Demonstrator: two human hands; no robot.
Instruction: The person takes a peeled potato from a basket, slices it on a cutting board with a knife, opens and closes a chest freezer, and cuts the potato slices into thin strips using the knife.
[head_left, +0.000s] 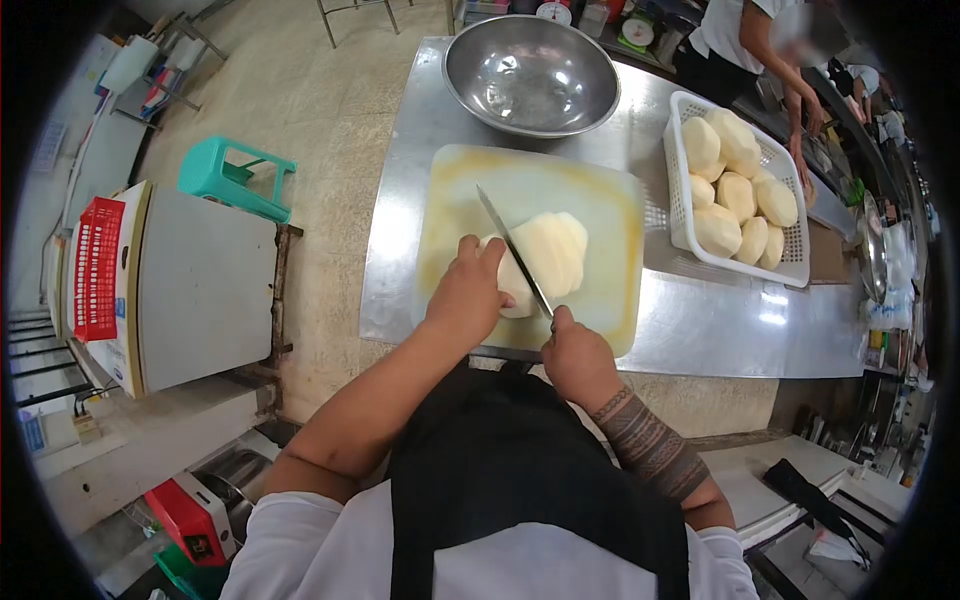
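Note:
On the white, yellow-stained cutting board (460,180) lies a peeled pale vegetable (555,255), its right part cut into slices that lean on one another. My left hand (467,293) grips the uncut left end, fingers bent over it. In my right hand (580,358) is the handle of a long knife (513,245). The blade crosses the vegetable diagonally between my left fingers and the slices, its tip pointing up and left past the food.
A steel bowl (532,75) stands behind the board on the metal table (400,210). At right, a white basket (685,235) holds several peeled vegetables. Another person's arms (790,95) reach in beyond it. A green stool (215,170) and a white chest (205,290) stand left.

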